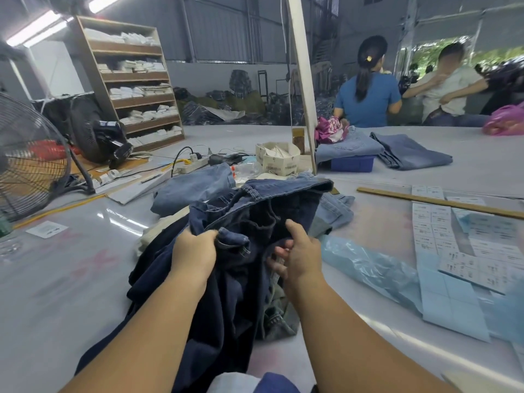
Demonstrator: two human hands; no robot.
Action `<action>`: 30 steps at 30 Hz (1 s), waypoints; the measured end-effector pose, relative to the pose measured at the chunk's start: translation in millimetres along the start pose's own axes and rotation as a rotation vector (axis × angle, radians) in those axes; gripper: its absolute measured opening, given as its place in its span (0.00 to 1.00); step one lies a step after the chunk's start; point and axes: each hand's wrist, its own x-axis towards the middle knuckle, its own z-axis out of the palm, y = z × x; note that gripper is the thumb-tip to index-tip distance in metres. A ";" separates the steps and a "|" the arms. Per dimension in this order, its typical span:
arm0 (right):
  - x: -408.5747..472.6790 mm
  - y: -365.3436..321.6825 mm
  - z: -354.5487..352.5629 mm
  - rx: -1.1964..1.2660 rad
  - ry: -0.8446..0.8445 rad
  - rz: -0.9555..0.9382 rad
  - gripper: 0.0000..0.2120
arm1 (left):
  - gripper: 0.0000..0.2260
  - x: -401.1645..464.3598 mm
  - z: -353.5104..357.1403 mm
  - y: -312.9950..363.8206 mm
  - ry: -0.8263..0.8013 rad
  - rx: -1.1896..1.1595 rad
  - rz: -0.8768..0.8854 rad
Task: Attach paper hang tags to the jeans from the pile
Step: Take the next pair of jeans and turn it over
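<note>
Grey corrugated walls, wooden shelf unit, ceiling tube lights, open doorway.

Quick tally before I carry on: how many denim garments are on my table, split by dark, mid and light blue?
Dark navy jeans, gripped by the left hand and right hand: 1
Mid-blue jeans: 2
Light-blue jeans: 2
Total: 5

Fan; shelf; power strip
</note>
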 end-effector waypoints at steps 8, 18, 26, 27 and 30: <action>7.2 14.6 0.0 -0.622 0.133 -0.350 0.29 | 0.05 -3.7 -25.4 2.2 -0.205 -0.233 0.051; 2.8 -0.6 -5.4 0.071 -0.080 -0.069 0.10 | 0.16 -3.4 -18.8 11.3 0.425 -0.035 0.101; -9.2 -11.1 -2.6 0.138 -0.272 -0.020 0.13 | 0.21 -19.0 -14.5 30.6 0.385 0.041 0.483; -10.8 -10.5 1.4 0.032 -0.264 -0.063 0.14 | 0.22 -24.0 -10.4 25.5 0.240 0.130 0.525; -19.9 -8.9 16.2 -0.148 -0.311 -0.072 0.22 | 0.32 -36.3 2.6 6.5 -0.287 0.382 0.538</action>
